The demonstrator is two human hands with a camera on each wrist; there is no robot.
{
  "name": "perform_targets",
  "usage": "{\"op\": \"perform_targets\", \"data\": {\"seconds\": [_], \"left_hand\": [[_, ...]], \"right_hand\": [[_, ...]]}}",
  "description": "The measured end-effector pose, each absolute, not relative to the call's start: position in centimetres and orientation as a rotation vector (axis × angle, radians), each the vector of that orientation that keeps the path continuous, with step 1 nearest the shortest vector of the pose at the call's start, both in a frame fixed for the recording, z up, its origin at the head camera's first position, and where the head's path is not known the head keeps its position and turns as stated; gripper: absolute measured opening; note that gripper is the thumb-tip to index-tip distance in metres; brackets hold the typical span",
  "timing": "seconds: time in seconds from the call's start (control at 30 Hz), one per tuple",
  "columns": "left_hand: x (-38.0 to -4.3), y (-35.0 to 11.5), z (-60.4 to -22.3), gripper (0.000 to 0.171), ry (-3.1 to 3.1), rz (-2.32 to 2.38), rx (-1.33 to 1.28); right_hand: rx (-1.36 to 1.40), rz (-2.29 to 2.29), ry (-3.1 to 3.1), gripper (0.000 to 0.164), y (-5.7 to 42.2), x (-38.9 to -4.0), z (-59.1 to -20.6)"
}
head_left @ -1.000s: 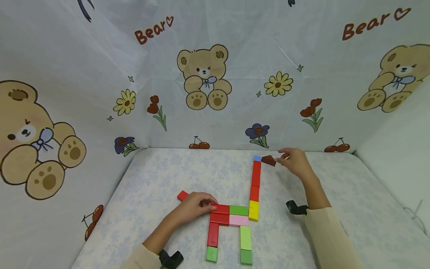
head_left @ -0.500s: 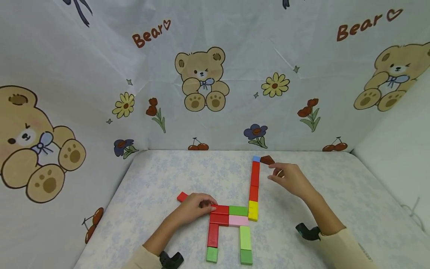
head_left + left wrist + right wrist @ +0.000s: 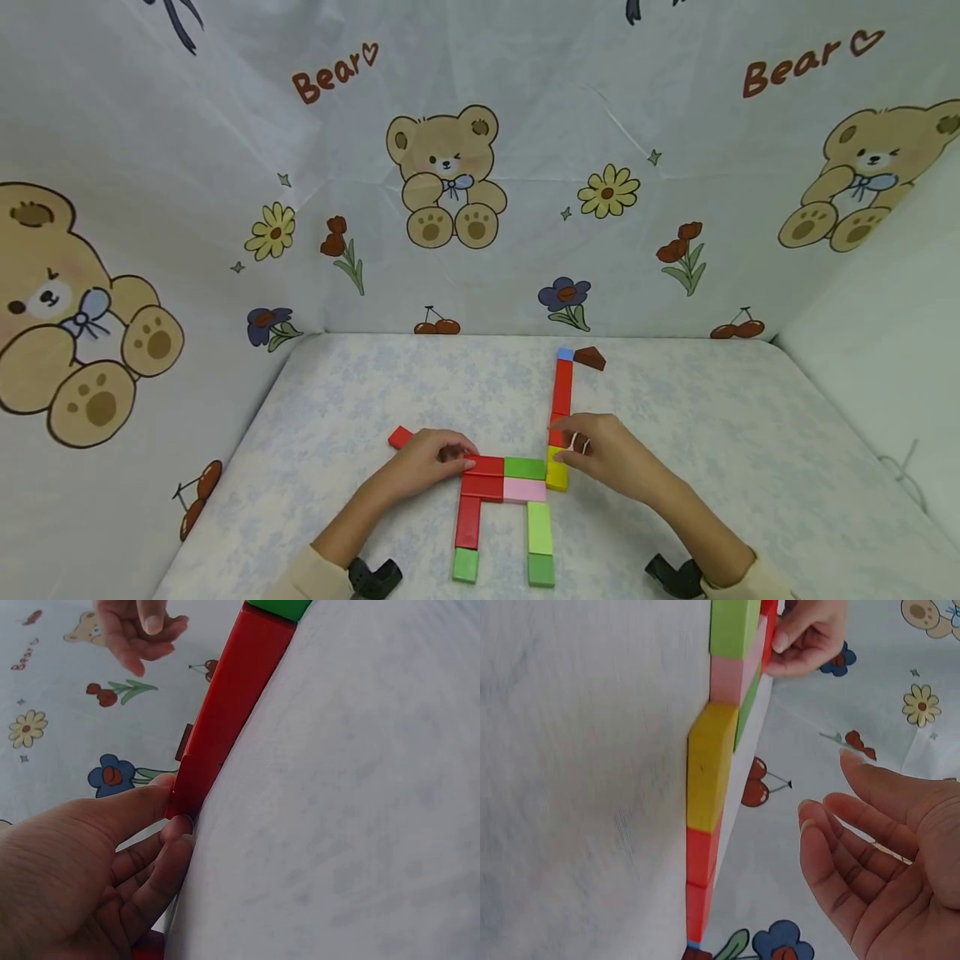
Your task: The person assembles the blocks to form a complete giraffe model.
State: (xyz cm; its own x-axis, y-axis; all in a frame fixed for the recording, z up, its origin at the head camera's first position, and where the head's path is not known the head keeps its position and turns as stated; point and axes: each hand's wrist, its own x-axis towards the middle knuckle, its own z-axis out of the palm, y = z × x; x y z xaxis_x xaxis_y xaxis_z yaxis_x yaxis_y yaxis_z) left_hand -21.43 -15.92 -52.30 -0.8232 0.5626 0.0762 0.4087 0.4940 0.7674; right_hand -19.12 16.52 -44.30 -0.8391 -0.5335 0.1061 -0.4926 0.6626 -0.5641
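Flat on the table, coloured wooden blocks form an animal-like figure. My left hand (image 3: 435, 454) pinches the left end of the upper red block (image 3: 487, 466) between thumb and fingertips; the left wrist view shows this close up. My right hand (image 3: 611, 454) hovers over the upright column with loosely bent fingers and nothing in them, overlapping its lower red block (image 3: 557, 435) and yellow block (image 3: 557, 471). Higher in the column come a long red block (image 3: 562, 386) and a small blue block (image 3: 566, 354), with a brown angular block (image 3: 589, 358) at its right.
A green block (image 3: 524, 468) and a pink block (image 3: 524, 490) join the column to the red ones. Two legs end in green blocks (image 3: 466, 566). Another red block (image 3: 401, 437) sticks out behind the left hand. A bear-printed cloth (image 3: 510, 283) stands behind the table.
The right hand has left the brown block and come nearer and to the left, to beside the yellow block. The left hand stays at the red block. The blocks look unmoved.
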Motion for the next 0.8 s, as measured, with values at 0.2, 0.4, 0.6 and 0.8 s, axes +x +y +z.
{"op": "perform_targets", "data": {"seconds": [0.2, 0.4, 0.6, 0.8], "left_hand": [[-21.6, -16.0, -52.3, 0.010, 2.551, 1.228, 0.829], [-21.6, -16.0, -52.3, 0.009, 2.555, 1.233, 0.844], [-21.4, -15.9, -52.4, 0.010, 2.541, 1.239, 0.869], [-21.4, -15.8, -52.3, 0.011, 2.549, 1.203, 0.853]], "right_hand": [[-0.897, -0.918, 2.697, 0.022, 15.3, -19.3, -45.5], [-0.928, -0.928, 2.651, 0.018, 14.9, -19.3, -46.4], [-0.927, -0.878, 2.629, 0.020, 14.5, -18.9, -47.2], [-0.943, -0.880, 2.618, 0.022, 14.6, -18.9, -47.4]]}}
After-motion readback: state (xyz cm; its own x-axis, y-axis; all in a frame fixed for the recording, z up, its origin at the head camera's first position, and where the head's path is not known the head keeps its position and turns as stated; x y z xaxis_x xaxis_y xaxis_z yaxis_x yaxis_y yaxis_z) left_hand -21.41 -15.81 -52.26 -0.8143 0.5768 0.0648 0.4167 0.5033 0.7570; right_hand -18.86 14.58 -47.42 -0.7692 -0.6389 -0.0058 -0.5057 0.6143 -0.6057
